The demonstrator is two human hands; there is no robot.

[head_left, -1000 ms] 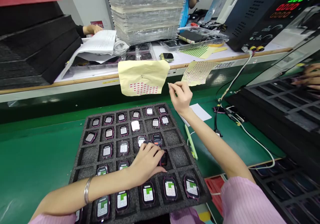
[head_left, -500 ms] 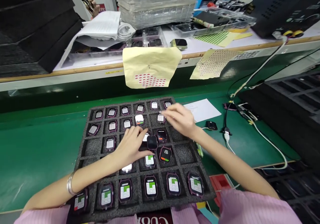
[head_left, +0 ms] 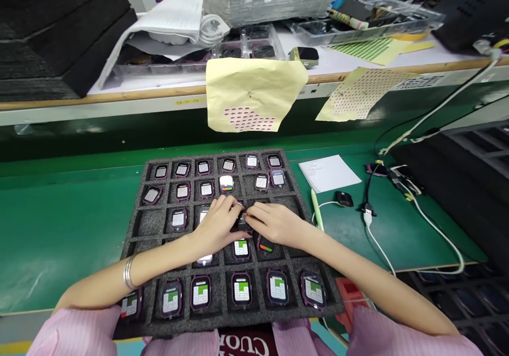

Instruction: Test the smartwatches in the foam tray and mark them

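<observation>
Hands, left hand (head_left: 218,223) and right hand (head_left: 274,224), apparently pinch one dark watch (head_left: 242,221) over foam tray (head_left: 139,218).

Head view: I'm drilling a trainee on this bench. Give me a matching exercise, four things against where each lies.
Things:
1. pen
2. white note
3. red-dot sheet
4. bangle

Places:
A. hangs from the shelf edge
B. on the left wrist
C. on the green mat just right of the foam tray
D. flat on the mat beyond the pen

Pairs: 1-C, 2-D, 3-A, 4-B
</observation>
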